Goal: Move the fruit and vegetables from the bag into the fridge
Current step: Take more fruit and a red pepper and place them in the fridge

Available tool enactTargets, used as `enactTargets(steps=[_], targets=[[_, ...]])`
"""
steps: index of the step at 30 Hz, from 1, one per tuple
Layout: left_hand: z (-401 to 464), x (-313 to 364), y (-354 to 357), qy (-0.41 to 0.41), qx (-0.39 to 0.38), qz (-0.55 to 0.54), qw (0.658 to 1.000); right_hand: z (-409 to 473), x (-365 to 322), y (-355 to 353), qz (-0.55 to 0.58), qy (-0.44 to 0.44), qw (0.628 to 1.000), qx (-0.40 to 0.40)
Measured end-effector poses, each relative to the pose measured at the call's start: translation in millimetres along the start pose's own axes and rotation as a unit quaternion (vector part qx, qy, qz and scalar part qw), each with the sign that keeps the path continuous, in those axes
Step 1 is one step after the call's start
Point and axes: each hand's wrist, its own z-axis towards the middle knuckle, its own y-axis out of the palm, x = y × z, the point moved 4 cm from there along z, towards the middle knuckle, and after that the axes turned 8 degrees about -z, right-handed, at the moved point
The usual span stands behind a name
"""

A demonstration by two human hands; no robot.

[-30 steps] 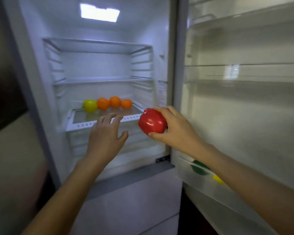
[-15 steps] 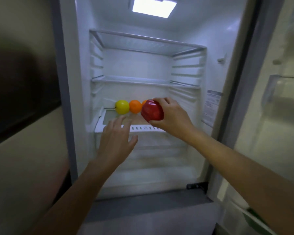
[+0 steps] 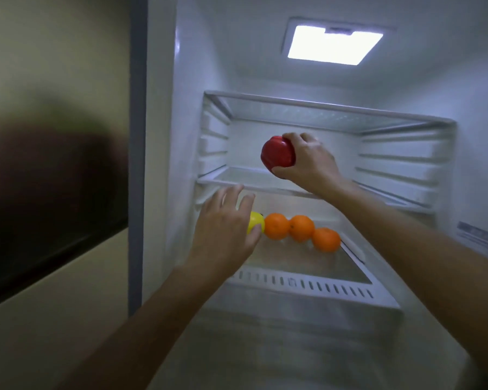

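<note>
an open fridge (image 3: pixel 181 136) is seen from the front, lit by a lamp (image 3: pixel 333 45) set in its ceiling. inside, three levels are visible: an upper glass shelf (image 3: pixel 321 106), a middle glass shelf (image 3: pixel 237 178), and a lower glass shelf (image 3: pixel 307 282) edged at the front by a white slotted strip. on the lower shelf a row of fruit is laid out towards the back: a yellow fruit (image 3: pixel 256 220) at the left end, then three oranges, the first orange (image 3: pixel 276 226) touching the yellow fruit, the second orange (image 3: pixel 302 228) just beside it, and the third orange (image 3: pixel 326 239) at the right end, slightly nearer the front. nothing is seen lying on the bare parts of the two upper shelves. a label (image 3: pixel 479 237) is fixed to the right inner wall, but its print is too blurred to be read. a red pepper (image 3: pixel 278 152) is held in the right hand (image 3: pixel 307 161), with fingers curled over its top and the thumb tucked under it; it is carried in the air inside the fridge, at the height of the space between the upper and middle shelves, above the row of oranges. the left hand (image 3: pixel 226 223) is raised in front of the left end of the lower shelf with fingers loosely spread, holding nothing, and the yellow fruit is partly hidden behind it; whether it is touched cannot be told.
</note>
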Motion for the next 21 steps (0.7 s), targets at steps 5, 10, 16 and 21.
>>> enactTargets(steps=[5, 10, 16, 21], targets=[[10.6, -12.5, 3.0, 0.012, -0.002, 0.044, 0.999, 63.3, -3.0, 62.9, -0.024, -0.037, 0.994, -0.1], [14.3, -16.5, 10.3, 0.017, 0.014, 0.063, 0.998, 105.3, -5.9, 104.9, -0.018, -0.058, 0.976, -0.209], [10.0, -17.7, 16.0, 0.049, 0.06, 0.082, 0.994, 123.6, -8.5, 120.4, -0.027, -0.058, 0.967, -0.245], [6.2, -22.5, 17.0, 0.052, 0.062, 0.081, 0.993, 121.0, -8.2, 120.5, -0.03, -0.05, 0.968, -0.243]])
